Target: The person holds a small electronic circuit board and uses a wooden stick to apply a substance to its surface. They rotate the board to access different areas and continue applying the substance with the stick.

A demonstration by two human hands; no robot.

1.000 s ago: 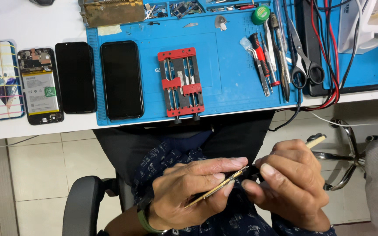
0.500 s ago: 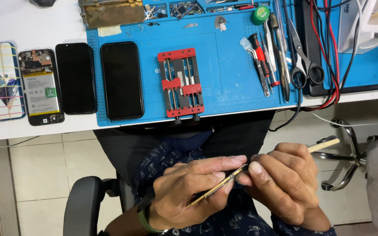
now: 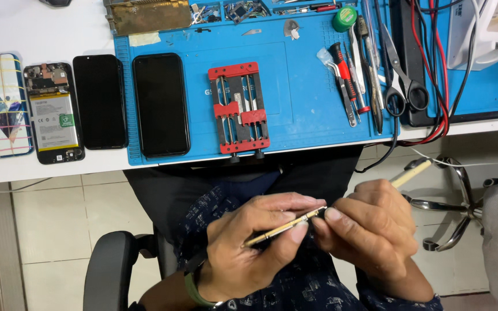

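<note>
Phone frame (image 3: 283, 227): thin, gold, edge-on, over the lap.
Left hand (image 3: 255, 247): fingers clamped on frame.
Right hand (image 3: 370, 230): closed around pale stick tool (image 3: 411, 173).

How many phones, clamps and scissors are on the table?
Phones: 4 (patterned back, opened one, black, black)
Red clamps: 1
Scissors: 1
Total: 6

Thin gold-edged phone frame (image 3: 283, 226): held edge-on over lap, slanting from 8 o'clock up to 2 o'clock, low centre of view. Cream-handled tool (image 3: 411, 173): handle juts toward 2 o'clock, tip hidden at frame's upper end.
</note>
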